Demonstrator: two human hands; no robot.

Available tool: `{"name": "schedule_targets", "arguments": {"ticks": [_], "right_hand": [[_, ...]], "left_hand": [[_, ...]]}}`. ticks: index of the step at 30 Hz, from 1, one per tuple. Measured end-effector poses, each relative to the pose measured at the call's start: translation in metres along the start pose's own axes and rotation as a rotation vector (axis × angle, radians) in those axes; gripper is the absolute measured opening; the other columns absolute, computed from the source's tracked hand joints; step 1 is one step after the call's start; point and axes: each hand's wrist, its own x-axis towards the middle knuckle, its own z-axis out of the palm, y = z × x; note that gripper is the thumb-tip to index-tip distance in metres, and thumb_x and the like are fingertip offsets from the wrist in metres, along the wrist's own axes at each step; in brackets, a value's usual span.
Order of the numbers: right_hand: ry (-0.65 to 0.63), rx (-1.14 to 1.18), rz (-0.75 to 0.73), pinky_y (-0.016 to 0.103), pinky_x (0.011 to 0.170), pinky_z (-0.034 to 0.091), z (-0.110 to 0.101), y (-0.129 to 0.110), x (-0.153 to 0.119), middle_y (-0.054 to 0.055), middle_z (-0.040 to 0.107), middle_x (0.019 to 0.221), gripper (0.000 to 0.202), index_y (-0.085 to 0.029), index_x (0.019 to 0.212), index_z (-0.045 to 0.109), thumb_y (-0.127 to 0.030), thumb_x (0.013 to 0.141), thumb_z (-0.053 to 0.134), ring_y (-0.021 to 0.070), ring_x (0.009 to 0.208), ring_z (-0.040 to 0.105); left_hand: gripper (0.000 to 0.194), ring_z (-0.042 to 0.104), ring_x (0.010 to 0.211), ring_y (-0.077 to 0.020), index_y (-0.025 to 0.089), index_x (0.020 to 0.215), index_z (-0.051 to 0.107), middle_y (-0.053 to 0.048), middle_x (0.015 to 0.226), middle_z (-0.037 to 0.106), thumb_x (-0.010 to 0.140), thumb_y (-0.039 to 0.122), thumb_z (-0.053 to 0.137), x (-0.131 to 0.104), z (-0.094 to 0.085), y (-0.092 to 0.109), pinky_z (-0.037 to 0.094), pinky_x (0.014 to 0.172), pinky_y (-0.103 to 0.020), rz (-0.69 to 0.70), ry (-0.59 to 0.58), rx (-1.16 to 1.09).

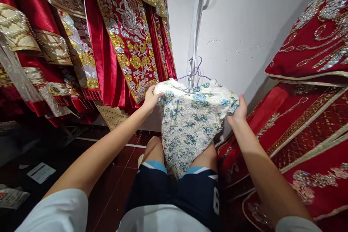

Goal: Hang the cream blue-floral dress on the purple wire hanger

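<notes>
Between red costumes (136, 47) — left fingers (157, 96) and right fingers (241, 104) pinch the sleeves (228, 100) of a floral garment (190, 127).

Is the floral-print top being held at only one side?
No, the left grip is on one side of the floral-print top and the right grip is on the opposite side.

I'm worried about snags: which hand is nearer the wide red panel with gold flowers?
Left. The left hand holds one side of the shirt, near the lower end of the red panel; the right hand holds the opposite side, farther right.
</notes>
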Motion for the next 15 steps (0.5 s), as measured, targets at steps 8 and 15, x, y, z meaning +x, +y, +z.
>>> {"name": "schedule_targets", "arguments": {"ticks": [8,15], "right_hand": [[0.161,0.087,-0.16,0.04,0.087,0.06,0.016,-0.039,-0.03,0.007,0.071,0.096,0.044,-0.023,0.098,0.067,-0.062,0.086,0.052,0.026,0.102,0.07],[-0.109,-0.185,-0.198,0.04,0.084,0.059,0.047,-0.065,-0.169,0.007,0.071,0.101,0.041,-0.025,0.113,0.066,-0.058,0.09,0.06,0.028,0.1,0.07]], "left_hand": [[0.098,0.023,0.149,-0.0413,0.018,0.153,0.034,-0.018,0.16,0.03,0.067,0.018,0.078,0.03,0.019,0.051,0.024,0.121,-0.057,0.341,-0.097,0.357],[0.078,0.043,0.134,-0.0364,0.017,0.149,0.035,-0.019,0.142,0.047,0.08,0.031,0.069,-0.014,0.058,0.018,0.027,0.115,-0.06,0.694,-0.174,0.655]]}}
